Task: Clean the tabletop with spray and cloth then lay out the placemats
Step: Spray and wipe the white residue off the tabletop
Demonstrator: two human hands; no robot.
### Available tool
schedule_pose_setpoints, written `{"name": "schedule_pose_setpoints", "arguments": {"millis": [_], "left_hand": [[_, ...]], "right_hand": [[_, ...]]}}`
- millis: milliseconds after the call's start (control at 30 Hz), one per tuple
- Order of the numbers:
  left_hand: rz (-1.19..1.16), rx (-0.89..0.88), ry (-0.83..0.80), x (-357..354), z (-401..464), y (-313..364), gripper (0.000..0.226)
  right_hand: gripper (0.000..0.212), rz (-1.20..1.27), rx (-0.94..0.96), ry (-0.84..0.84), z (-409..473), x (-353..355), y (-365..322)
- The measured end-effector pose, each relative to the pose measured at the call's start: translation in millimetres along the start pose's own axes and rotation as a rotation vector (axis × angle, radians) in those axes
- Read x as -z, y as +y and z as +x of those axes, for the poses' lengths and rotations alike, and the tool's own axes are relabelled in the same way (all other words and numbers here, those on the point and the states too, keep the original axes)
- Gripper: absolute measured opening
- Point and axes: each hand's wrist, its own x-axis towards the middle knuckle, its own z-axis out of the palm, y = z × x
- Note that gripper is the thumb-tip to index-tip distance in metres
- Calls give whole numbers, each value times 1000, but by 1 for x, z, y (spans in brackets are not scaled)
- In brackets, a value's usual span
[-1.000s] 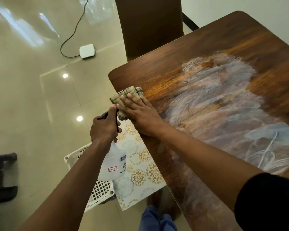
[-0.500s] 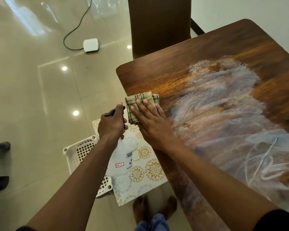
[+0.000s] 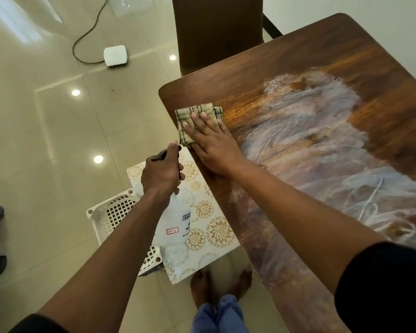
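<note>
Your right hand (image 3: 211,150) lies flat, fingers straight, pressing the folded checked cloth (image 3: 197,121) onto the wooden surface (image 3: 322,51) near its left corner; streaky wet smears cover the wood to the right. Your left hand (image 3: 161,175) has its grip closed around the neck of the white spray bottle (image 3: 175,224), held off the edge above the patterned placemats (image 3: 209,227), which lie on a white lattice basket (image 3: 115,212) on the floor.
</note>
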Motion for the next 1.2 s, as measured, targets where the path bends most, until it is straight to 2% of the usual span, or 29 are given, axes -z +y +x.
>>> {"name": "schedule_pose_setpoints", "arguments": {"millis": [100,200,300,367,467,533,600,667,767,833,867,933,1067,1133,1200], "left_hand": [[-6,22,-42,-2,-10,4,40],[8,46,-81,-6,-19,1,51],[46,74,-86,-10,-28,-4,61],[88,92,-58,-11,-35,-6,66],[92,92,-35,-11,-40,-7,65],[92,76,-36,-11,-42,-9,64],[100,68,-40,-10,-43,-9,66],[104,73,-53,-10,-44,-10,68],[123,79,-80,-14,-47,-9,71],[139,73,-102,-19,-49,-10,72],[141,66,-116,-21,-50,-11,73],[140,49,-130,-27,-52,-13,73],[170,23,-109,-35,-51,-14,71],[209,14,-104,-37,-49,-11,72],[211,18,-113,-38,-47,-7,74]], "right_hand": [[58,-38,50,54,-78,-14,3],[59,-55,81,32,-150,-23,3],[61,-78,102,-6,-156,-17,22],[62,-63,-45,-3,-129,-6,40],[59,6,-366,18,-88,13,65],[59,23,-464,33,-74,18,68],[60,33,-480,32,-73,14,54],[60,0,-365,14,-89,5,28],[60,-48,-32,2,-134,-13,3],[60,-102,129,-31,-141,-11,21],[60,-124,149,-51,-133,-6,36],[60,-129,44,-69,-105,8,66],[59,-10,-398,-44,-52,40,107],[58,78,-540,-15,-42,42,101],[58,61,-574,17,-46,31,74]]}}
